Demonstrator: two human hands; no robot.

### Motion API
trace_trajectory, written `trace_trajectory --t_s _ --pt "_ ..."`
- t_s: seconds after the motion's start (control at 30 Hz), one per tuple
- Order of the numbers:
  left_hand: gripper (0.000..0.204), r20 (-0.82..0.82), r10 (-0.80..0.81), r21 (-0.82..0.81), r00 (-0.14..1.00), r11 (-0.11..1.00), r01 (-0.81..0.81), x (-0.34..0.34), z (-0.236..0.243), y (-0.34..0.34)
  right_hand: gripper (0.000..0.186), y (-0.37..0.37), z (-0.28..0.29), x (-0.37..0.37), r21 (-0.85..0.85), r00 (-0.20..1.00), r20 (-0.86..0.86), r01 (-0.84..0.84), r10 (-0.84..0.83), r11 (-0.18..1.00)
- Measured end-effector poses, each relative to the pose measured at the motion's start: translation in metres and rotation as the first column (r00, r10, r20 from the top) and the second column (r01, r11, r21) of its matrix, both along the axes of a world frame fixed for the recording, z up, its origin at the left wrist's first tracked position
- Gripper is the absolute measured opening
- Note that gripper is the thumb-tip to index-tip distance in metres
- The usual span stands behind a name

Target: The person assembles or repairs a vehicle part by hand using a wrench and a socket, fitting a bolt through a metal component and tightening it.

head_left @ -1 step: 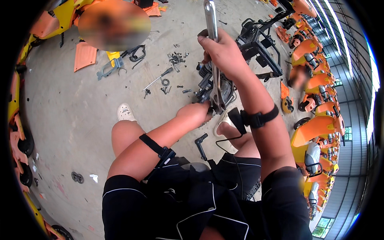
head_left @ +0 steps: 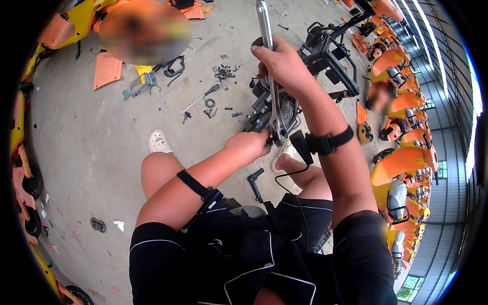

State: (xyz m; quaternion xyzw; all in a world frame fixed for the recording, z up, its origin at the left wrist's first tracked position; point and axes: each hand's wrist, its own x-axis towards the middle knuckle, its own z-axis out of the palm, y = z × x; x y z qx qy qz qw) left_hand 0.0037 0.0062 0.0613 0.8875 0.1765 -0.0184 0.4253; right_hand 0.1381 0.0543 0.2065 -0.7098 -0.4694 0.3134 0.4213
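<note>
My right hand [head_left: 281, 65] is wrapped round the shaft of a long shiny metal wrench [head_left: 275, 96], which stands steeply tilted. The wrench's lower jaw end sits against a dark, greasy motor assembly [head_left: 262, 109] on the floor between my feet. My left hand [head_left: 249, 144] is closed low at the near end of the assembly, beside the wrench jaw; its fingertips and whatever they grip are hidden. Just nearer to me, a black crank-shaped part [head_left: 255, 185] lies on the floor.
Left of the assembly lie a screwdriver [head_left: 201, 99], a small gear [head_left: 209, 103] and a heap of bolts [head_left: 224, 72]. A black scooter frame [head_left: 328, 58] stands beyond. Orange panels [head_left: 108, 71] lie far left; orange-yellow scooters [head_left: 401, 165] line the right. A cable [head_left: 303, 208] hangs from my right forearm strap.
The upper end of the wrench has shifted very slightly to the left with my right hand. My left hand stays in nearly the same place.
</note>
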Motion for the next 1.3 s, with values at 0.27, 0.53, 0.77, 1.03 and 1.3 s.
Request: trace_trajectory --t_s 0.27,0.53,0.77,1.03,1.3 --pt "0.033 0.267 -0.102 0.107 0.958 0.991 0.075 -0.014 -0.003 -0.007 0.014 -0.045 -0.138 0.130 -0.359 0.767 -0.446 0.318 -0.461 0.877" --pt "0.040 0.254 0.077 -0.235 0.964 0.972 -0.016 -0.002 0.005 0.014 0.006 -0.199 -0.207 0.124 -0.287 -0.046 -0.906 0.799 -0.422 0.528" --pt "0.037 0.329 0.202 -0.419 0.922 0.907 -0.050 0.021 -0.009 0.002 0.012 -0.239 -0.184 0.092 -0.227 -0.108 -0.948 0.889 -0.300 0.399" --pt "0.037 0.270 0.208 -0.391 0.940 0.916 -0.090 0.019 -0.008 0.008 0.012 -0.237 -0.201 0.085 -0.276 -0.121 -0.928 0.858 -0.352 0.433" --pt "0.037 0.209 0.265 -0.344 0.941 0.921 -0.183 0.005 0.009 0.018 0.010 -0.210 -0.198 0.079 -0.240 -0.038 -0.908 0.862 -0.417 0.446"
